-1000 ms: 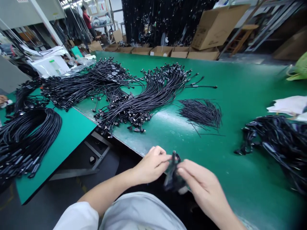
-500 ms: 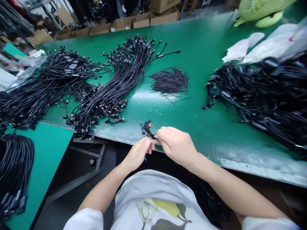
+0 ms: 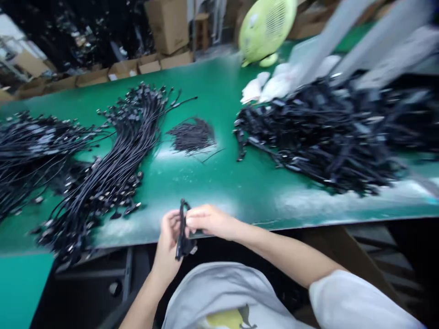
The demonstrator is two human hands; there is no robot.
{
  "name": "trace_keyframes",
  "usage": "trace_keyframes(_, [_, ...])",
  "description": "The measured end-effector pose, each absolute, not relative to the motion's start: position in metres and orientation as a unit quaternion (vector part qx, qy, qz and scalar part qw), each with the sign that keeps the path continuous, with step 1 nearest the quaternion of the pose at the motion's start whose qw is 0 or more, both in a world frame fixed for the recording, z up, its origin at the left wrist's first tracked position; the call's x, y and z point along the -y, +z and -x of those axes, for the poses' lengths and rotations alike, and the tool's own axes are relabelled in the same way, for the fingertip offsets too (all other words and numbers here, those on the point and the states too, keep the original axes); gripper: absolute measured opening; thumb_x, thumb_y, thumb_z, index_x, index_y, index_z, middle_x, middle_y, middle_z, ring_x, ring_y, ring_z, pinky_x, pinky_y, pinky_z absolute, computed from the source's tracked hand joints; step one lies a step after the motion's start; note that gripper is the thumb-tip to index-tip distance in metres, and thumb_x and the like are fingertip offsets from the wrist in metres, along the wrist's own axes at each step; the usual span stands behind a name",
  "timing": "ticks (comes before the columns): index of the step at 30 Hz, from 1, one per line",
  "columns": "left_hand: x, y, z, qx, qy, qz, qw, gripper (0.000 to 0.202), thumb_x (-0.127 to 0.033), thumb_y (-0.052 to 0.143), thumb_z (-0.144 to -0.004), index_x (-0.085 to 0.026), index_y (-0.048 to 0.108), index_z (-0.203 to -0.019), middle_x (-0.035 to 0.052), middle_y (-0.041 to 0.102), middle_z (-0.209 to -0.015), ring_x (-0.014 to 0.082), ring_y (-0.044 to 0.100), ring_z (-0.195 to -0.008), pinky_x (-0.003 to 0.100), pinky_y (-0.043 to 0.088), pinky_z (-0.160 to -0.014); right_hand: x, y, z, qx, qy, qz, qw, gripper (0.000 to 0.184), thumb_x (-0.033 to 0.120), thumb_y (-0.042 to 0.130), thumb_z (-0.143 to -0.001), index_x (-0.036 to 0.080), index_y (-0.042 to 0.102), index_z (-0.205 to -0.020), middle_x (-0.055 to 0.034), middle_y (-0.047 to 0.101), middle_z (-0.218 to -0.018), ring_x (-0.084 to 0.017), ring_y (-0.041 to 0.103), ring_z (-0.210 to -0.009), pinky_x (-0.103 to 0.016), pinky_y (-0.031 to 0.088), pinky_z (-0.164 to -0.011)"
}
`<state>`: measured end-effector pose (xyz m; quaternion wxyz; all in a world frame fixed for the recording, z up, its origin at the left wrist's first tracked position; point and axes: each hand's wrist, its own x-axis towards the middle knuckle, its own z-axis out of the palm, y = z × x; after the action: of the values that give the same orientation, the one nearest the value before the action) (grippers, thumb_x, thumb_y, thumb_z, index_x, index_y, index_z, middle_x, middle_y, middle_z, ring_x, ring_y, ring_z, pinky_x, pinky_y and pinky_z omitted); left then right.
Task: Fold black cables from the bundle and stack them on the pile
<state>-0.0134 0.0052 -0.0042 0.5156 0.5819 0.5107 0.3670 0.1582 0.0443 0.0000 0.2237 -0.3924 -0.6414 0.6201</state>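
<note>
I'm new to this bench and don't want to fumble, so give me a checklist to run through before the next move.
1. Right hand on the black cable: ok, fingers and thumb against it.
2. Left hand has a firm grip: cannot tell, its fingers are partly hidden.
3. Held cable's connectors undamaged: cannot tell, too blurred.
4. Pile of short black strands apart from the cable heaps: ok, green tabletop shows between.
5. Right-hand cable heap laid out neatly: not ok, jumbled.
</note>
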Motion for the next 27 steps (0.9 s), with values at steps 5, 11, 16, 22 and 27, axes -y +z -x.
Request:
trace_keyframes(5, [-0.021,-0.016,0.019,-0.539,0.324,-0.667,0.400,0.038,-0.042,0.062,-0.083,-0.024,0.064,-0.116,0.0084,0.063,-0.105,0.0228,0.063,-0.096,0.036,0.050,-0.086,-0.043,-0.015,-0.162,0.747,0.447,0.431,0.236,0.027,0.029,0.046,-0.095,0.015,0.063,-0.080,-0.0009,0.063,-0.076,-0.010,0.054,-0.068,-0.021,0.041,-0.064])
trace_keyframes(11, [-0.031,-0.023,0.004,-0.589,0.460,-0.474,0.465,0.049,-0.063,0.066,-0.072,-0.015,0.069,-0.075,0.0021,0.059,-0.064,0.0149,0.054,-0.059,0.027,0.049,-0.059,-0.033,-0.011,-0.153,0.836,-0.045,0.453,0.307,0.038,0.039,0.041,-0.097,0.013,0.058,-0.119,-0.0141,0.061,-0.116,-0.020,0.056,-0.096,-0.031,0.046,-0.078])
trace_keyframes(16, [-0.033,-0.021,-0.008,-0.577,0.498,-0.308,0.569,0.055,-0.064,0.074,-0.063,-0.015,0.051,-0.052,-0.0034,0.044,-0.049,0.0082,0.039,-0.046,0.021,0.036,-0.043,-0.024,-0.017,-0.142,0.861,-0.096,0.419,0.271,0.057,0.044,0.032,-0.099,0.001,0.043,-0.135,-0.0215,0.053,-0.133,-0.017,0.058,-0.082,-0.029,0.046,-0.061])
trace_keyframes(22, [-0.021,-0.027,-0.005,-0.551,0.361,-0.498,0.564,0.053,-0.059,0.065,-0.076,-0.017,0.070,-0.107,0.0041,0.063,-0.082,0.0135,0.055,-0.068,0.024,0.046,-0.065,-0.049,-0.021,-0.207,0.833,-0.040,0.492,0.251,0.029,0.023,0.035,-0.099,0.016,0.063,-0.098,-0.0058,0.064,-0.083,-0.013,0.059,-0.072,-0.023,0.045,-0.059])
trace_keyframes(27, [-0.016,-0.024,0.015,-0.558,0.320,-0.544,0.539,0.050,-0.054,0.056,-0.084,-0.022,0.065,-0.121,0.0039,0.064,-0.087,0.0152,0.057,-0.073,0.025,0.048,-0.070,-0.090,0.049,-0.359,0.571,-0.199,0.744,0.283,0.035,0.023,0.033,-0.099,0.009,0.063,-0.108,-0.0180,0.064,-0.103,-0.025,0.060,-0.100,-0.038,0.047,-0.088])
